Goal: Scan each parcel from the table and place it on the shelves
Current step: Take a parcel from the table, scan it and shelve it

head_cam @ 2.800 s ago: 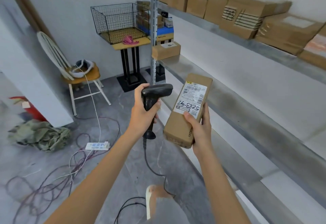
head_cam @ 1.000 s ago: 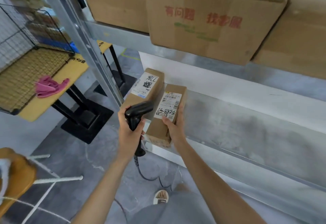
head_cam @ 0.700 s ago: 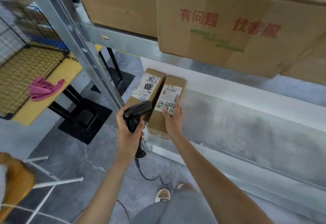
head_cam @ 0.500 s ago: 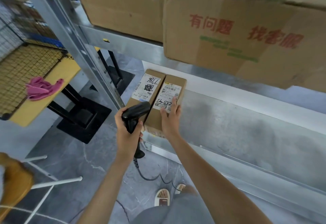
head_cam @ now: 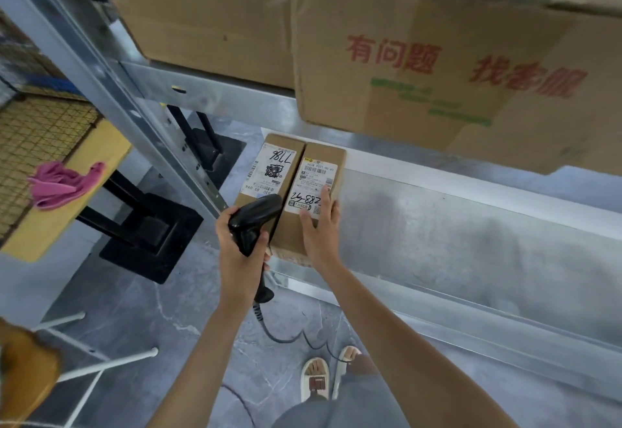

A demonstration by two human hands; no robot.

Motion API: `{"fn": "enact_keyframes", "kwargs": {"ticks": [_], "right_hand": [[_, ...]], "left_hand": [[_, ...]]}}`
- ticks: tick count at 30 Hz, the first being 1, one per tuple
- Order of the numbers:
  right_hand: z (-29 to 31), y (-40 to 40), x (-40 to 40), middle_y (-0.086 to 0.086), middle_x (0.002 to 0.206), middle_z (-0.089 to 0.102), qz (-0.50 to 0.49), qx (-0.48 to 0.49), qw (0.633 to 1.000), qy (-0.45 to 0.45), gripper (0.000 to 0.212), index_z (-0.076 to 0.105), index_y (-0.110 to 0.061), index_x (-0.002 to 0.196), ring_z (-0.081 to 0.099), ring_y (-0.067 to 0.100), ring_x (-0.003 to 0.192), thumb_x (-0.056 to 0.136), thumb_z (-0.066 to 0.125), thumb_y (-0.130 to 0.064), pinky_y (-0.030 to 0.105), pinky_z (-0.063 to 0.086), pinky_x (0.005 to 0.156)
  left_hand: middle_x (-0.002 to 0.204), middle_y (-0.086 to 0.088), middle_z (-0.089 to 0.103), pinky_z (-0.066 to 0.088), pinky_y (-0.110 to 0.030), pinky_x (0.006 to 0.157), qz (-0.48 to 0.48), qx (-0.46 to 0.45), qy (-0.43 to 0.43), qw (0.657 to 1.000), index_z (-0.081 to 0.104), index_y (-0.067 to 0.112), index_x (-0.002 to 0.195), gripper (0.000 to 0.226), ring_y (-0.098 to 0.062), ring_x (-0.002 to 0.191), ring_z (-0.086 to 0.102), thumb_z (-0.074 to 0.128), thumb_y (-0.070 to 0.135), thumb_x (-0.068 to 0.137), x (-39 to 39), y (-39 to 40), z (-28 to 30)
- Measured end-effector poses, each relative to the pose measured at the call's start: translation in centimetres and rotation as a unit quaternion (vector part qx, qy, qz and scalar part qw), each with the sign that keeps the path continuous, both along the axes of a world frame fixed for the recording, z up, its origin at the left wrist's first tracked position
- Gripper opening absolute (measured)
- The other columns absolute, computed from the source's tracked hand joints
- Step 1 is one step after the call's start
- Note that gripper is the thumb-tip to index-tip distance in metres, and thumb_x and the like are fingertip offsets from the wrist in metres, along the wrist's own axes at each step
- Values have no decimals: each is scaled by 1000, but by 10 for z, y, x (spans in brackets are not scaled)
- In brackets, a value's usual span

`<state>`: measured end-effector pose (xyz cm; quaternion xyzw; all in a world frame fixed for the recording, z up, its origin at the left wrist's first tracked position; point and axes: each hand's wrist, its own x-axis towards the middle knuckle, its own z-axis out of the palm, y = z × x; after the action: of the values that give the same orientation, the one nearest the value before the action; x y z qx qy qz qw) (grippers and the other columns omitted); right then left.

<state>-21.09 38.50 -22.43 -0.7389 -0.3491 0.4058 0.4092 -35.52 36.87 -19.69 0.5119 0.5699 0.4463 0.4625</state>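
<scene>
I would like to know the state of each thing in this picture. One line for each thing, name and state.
Right brown cardboard parcel with white label: lying flat on the shelf, touching its neighbour.
Left brown cardboard parcel with white label: lying flat on the shelf.
Black handheld barcode scanner: held, cable hanging.
Left hand: grips the scanner.
Right hand: fingers straight, rests on the right parcel.
Grey metal shelf: bare to the right.
Pink cloth: crumpled.

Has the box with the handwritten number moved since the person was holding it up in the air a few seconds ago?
Yes. The parcel has gone from mid-air onto the shelf, pushed in beside the neighbouring parcel; the right hand rests on it.
</scene>
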Motion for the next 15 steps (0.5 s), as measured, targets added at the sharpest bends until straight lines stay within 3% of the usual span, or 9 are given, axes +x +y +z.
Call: {"fn": "enact_keyframes", "kwargs": {"ticks": [2, 4, 7, 10, 12, 15], "right_hand": [[2, -2, 4, 4, 170, -2, 5, -1, 1000, -5, 68, 8, -44, 159, 10, 31, 155, 104, 47, -45, 57, 28, 120], [5, -7, 13, 3, 170, 2, 6, 12, 1000, -21, 69, 10, -44, 159, 9, 29, 156, 102, 49, -48, 56, 25, 121], [10, -27, 35, -1, 170, 4, -11, 24, 999, -43, 72, 11, -44, 158, 13, 26, 155, 100, 52, -51, 51, 27, 119], [18, -58, 70, -4, 170, 8, -41, 28, 995, -88, 68, 19, -40, 159, 24, 23, 152, 101, 53, -50, 39, 33, 113], [26, -82, 99, -2, 169, 12, -59, 18, 991, -122, 63, 25, -32, 159, 29, 23, 151, 103, 50, -46, 36, 32, 114], [42, -131, 148, -1, 169, 16, -99, -5, 981, -166, 60, 27, -27, 159, 29, 22, 150, 105, 47, -44, 36, 30, 116]], "left_hand": [[106, -14, 64, 54, -24, 53, -26, 24, 24, 999, 39, 46, 128, 61, -18, 59, 63, 63, 0, 97, 7, -1, 5], [117, -11, 61, 58, -28, 58, -65, 56, 35, 996, 39, 41, 133, 59, -20, 71, 67, 64, 2, 97, 17, -2, 12], [127, -9, 57, 58, -55, 82, -133, 82, 49, 986, 38, 41, 133, 56, -43, 98, 65, 64, 7, 98, 43, -9, 27], [129, -10, 56, 51, -61, 95, -180, 104, 49, 977, 38, 40, 135, 55, -45, 110, 60, 64, 9, 99, 77, -21, 40], [132, -13, 54, 50, -60, 94, -217, 117, 51, 968, 38, 34, 137, 54, -44, 109, 60, 64, 7, 98, 106, -32, 48], [124, -3, 58, 56, -49, 78, -269, 162, 70, 947, 41, 36, 135, 52, -37, 92, 66, 65, 11, 97, 156, -56, 56]]}}
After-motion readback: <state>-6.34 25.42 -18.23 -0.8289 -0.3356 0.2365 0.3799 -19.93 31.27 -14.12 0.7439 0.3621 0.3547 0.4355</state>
